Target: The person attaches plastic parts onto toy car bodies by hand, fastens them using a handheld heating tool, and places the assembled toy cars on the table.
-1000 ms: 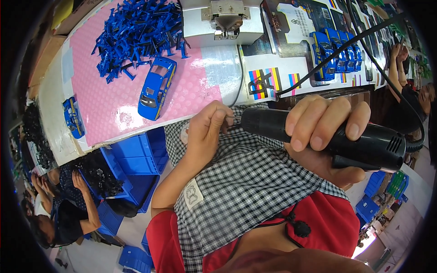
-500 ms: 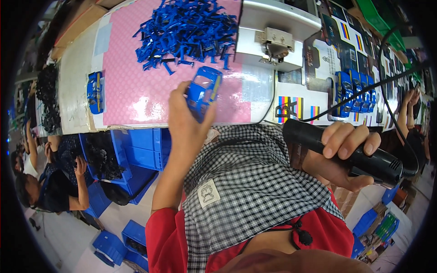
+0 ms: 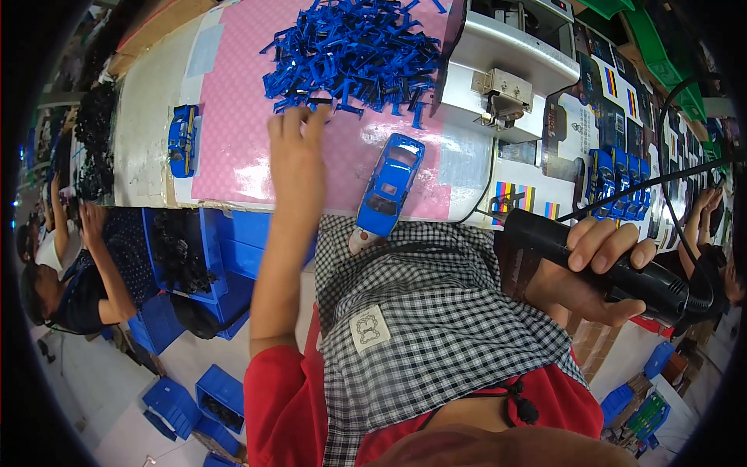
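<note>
My left hand (image 3: 297, 156) is over the pink mat, fingers stretched toward the near edge of a heap of small blue plastic parts (image 3: 350, 58). No held piece shows in it; whether the fingertips touch a part I cannot tell. To its right a blue toy car (image 3: 383, 204) lies slanted at the table's front edge, apart from both hands. My right hand (image 3: 595, 268) is wrapped round a black corded electric screwdriver (image 3: 537, 233), held level in front of the table edge, its tip to the left.
A metal fixture (image 3: 506, 93) stands right of the heap. Several blue toy cars (image 3: 618, 183) sit in a row at the right, with a black cable (image 3: 661, 167) crossing before them. Another car (image 3: 184, 142) lies at the left. Blue crates (image 3: 233, 241) stand below the table; a co-worker (image 3: 85, 288) is nearby.
My left hand has let go of the blue toy car and moved up and left to the heap. The car now lies at the table's front edge. My right hand keeps its hold.
</note>
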